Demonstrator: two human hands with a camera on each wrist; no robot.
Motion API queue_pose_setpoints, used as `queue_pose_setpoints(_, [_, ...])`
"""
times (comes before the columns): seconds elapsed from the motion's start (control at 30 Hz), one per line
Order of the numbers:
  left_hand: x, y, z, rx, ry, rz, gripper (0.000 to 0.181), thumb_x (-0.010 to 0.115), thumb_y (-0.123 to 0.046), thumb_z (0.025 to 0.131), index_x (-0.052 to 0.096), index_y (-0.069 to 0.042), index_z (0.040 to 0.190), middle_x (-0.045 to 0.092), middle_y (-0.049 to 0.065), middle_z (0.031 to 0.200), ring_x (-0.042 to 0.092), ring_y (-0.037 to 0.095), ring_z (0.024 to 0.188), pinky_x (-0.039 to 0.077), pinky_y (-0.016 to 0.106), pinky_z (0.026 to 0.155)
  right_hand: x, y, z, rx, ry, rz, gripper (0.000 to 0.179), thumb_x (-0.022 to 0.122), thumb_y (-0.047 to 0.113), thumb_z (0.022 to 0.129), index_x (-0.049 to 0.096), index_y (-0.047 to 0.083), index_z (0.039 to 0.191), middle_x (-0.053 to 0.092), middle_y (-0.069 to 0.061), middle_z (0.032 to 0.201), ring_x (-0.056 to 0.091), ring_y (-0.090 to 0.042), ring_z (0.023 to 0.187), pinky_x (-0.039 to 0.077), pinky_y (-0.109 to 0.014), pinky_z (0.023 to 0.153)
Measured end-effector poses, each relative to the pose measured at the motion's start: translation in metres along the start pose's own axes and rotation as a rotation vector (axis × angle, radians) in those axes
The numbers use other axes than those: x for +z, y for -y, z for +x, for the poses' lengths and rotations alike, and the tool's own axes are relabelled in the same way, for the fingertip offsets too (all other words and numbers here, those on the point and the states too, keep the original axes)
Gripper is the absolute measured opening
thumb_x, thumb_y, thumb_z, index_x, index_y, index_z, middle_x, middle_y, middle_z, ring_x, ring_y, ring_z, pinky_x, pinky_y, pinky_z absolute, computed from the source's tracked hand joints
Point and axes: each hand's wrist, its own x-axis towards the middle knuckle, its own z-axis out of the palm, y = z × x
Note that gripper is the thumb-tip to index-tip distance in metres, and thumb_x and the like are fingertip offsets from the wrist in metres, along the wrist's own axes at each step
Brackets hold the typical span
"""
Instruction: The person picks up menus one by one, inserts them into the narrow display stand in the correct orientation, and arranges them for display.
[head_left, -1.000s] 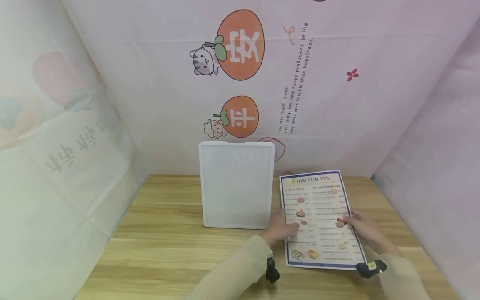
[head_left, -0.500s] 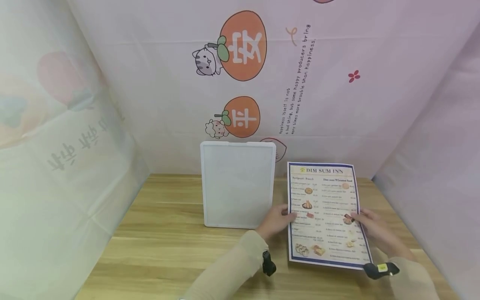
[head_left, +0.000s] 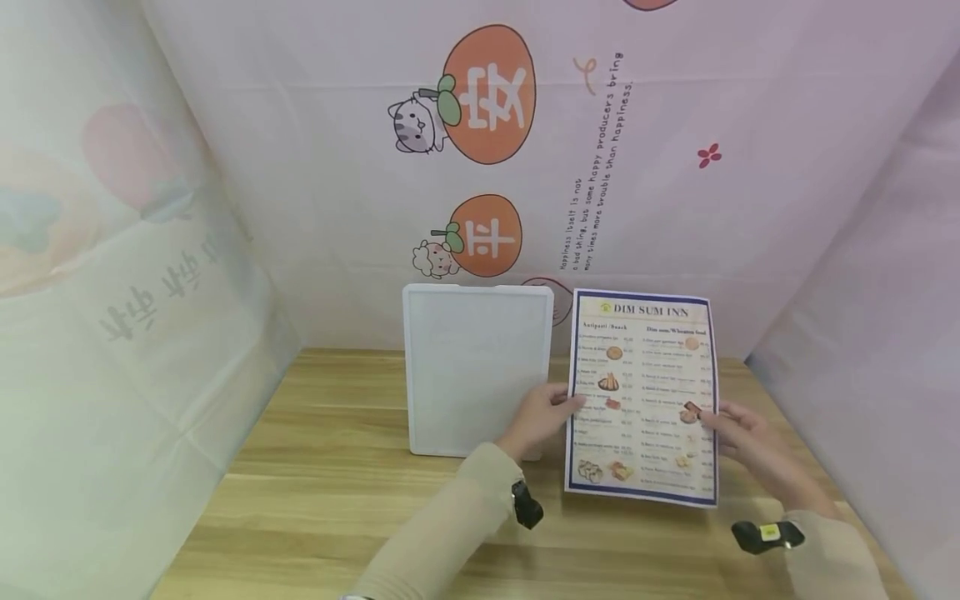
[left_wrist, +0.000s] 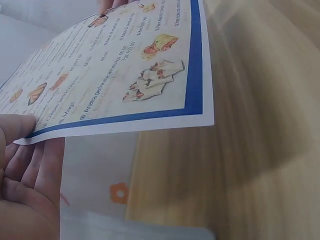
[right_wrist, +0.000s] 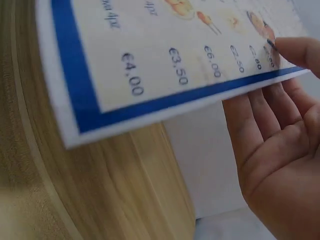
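Note:
A paper menu sheet (head_left: 642, 392) headed "DIM SUM INN", with a blue border, is held up off the table in the head view. My left hand (head_left: 536, 419) pinches its left edge, thumb on the printed side and fingers behind. On the opposite edge my right hand (head_left: 757, 446) grips likewise, thumb in front. In the left wrist view the sheet (left_wrist: 135, 75) bows slightly, and the left thumb (left_wrist: 17, 126) presses on its border. Under the sheet, the right fingers (right_wrist: 265, 107) show in the right wrist view. A white-framed panel (head_left: 476, 371) stands left of the menu, partly behind my left hand.
The wooden table (head_left: 315, 492) runs back to a printed cloth backdrop (head_left: 337, 167). Cloth walls close in the left (head_left: 112, 375) and right (head_left: 885, 333) sides. Black straps with small devices sit on both wrists.
Both hands have raised the menu sheet and shifted it slightly; its top edge now stands near the panel's top. The sheet has turned a little straighter. The white-framed panel has stayed put.

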Motion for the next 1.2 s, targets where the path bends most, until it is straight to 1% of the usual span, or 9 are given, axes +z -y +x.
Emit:
queue_pose_setpoints(0.17, [-0.018, -0.009, 0.002, 0.039, -0.015, 0.025, 0.03, 0.064, -0.043, 0.098, 0.074, -0.022, 0.116, 0.071, -0.013, 0.096, 0.066, 0.007, 0.099, 0.053, 0.033, 0.089, 0.003, 0.01, 0.001, -0.024, 0.004, -0.054, 0.058, 0.045, 0.042, 0.107, 0.043, -0.003, 0.143, 0.068, -0.004, 0.122, 0.066, -0.01, 0.105, 0.049, -0.023, 0.087])
queue_pose_setpoints(0.4, [-0.039, -0.015, 0.006, 0.067, -0.029, 0.006, 0.028, 0.066, -0.051, 0.094, 0.076, -0.028, 0.105, 0.07, -0.016, 0.092, 0.064, 0.004, 0.092, 0.053, 0.036, 0.086, 0.011, 0.024, 0.012, -0.154, -0.035, 0.017, 0.044, 0.048, 0.033, 0.108, 0.053, -0.001, 0.136, 0.072, 0.002, 0.114, 0.069, -0.012, 0.101, 0.053, -0.023, 0.084])
queue_pose_setpoints(0.53, [-0.055, -0.023, 0.004, 0.092, -0.023, 0.004, 0.023, 0.067, -0.042, 0.096, 0.076, -0.024, 0.107, 0.071, -0.014, 0.094, 0.066, 0.006, 0.091, 0.054, 0.034, 0.083, 0.013, 0.034, 0.019, -0.198, -0.07, -0.002, 0.046, 0.049, 0.033, 0.107, 0.053, -0.002, 0.136, 0.07, 0.003, 0.116, 0.069, -0.012, 0.101, 0.054, -0.023, 0.084])
queue_pose_setpoints(0.63, [-0.067, -0.031, 0.002, 0.109, -0.017, 0.002, 0.023, 0.066, -0.038, 0.098, 0.075, -0.021, 0.11, 0.072, -0.012, 0.096, 0.067, 0.008, 0.091, 0.056, 0.031, 0.081, 0.016, 0.045, 0.022, -0.199, -0.103, -0.045, 0.05, 0.049, 0.038, 0.106, 0.053, -0.002, 0.137, 0.068, 0.0, 0.119, 0.068, -0.011, 0.101, 0.054, -0.022, 0.084])
queue_pose_setpoints(0.73, [-0.079, -0.037, 0.002, 0.116, -0.021, -0.008, 0.025, 0.065, -0.039, 0.098, 0.074, -0.02, 0.112, 0.072, -0.011, 0.097, 0.068, 0.008, 0.091, 0.056, 0.029, 0.082, 0.02, 0.058, 0.025, -0.156, -0.141, -0.113, 0.056, 0.048, 0.048, 0.104, 0.055, 0.006, 0.139, 0.066, -0.002, 0.124, 0.067, -0.01, 0.104, 0.053, -0.023, 0.086])
queue_pose_setpoints(0.9, [-0.098, -0.044, 0.002, 0.131, -0.028, -0.055, 0.028, 0.066, -0.036, 0.099, 0.073, -0.014, 0.115, 0.073, -0.004, 0.1, 0.069, 0.012, 0.092, 0.057, 0.029, 0.083, 0.025, 0.077, 0.032, -0.092, -0.154, -0.159, 0.059, 0.049, 0.061, 0.099, 0.057, 0.017, 0.138, 0.068, -0.003, 0.125, 0.066, -0.012, 0.107, 0.047, -0.045, 0.098])
queue_pose_setpoints(0.97, [-0.106, -0.047, 0.003, 0.134, -0.032, -0.063, 0.028, 0.066, -0.035, 0.099, 0.073, -0.013, 0.115, 0.073, -0.003, 0.101, 0.069, 0.013, 0.092, 0.057, 0.028, 0.083, 0.027, 0.083, 0.036, -0.093, -0.145, -0.132, 0.059, 0.051, 0.06, 0.098, 0.057, 0.016, 0.136, 0.069, -0.003, 0.124, 0.066, -0.014, 0.108, 0.042, -0.054, 0.101])
queue_pose_setpoints(1.03, [-0.114, -0.051, 0.003, 0.138, -0.035, -0.068, 0.029, 0.066, -0.034, 0.099, 0.073, -0.012, 0.116, 0.073, -0.002, 0.102, 0.07, 0.013, 0.094, 0.056, 0.028, 0.084, 0.029, 0.089, 0.04, -0.101, -0.135, -0.109, 0.059, 0.053, 0.06, 0.097, 0.057, 0.015, 0.136, 0.069, -0.004, 0.123, 0.065, -0.017, 0.108, 0.037, -0.059, 0.103])
queue_pose_setpoints(1.2, [-0.136, -0.06, 0.004, 0.138, -0.042, -0.068, 0.03, 0.066, -0.034, 0.099, 0.072, -0.011, 0.118, 0.073, 0.0, 0.105, 0.069, 0.015, 0.097, 0.056, 0.028, 0.086, 0.036, 0.107, 0.053, -0.141, -0.134, -0.041, 0.057, 0.059, 0.055, 0.097, 0.061, 0.009, 0.13, 0.073, -0.004, 0.113, 0.066, -0.021, 0.102, 0.032, -0.06, 0.103])
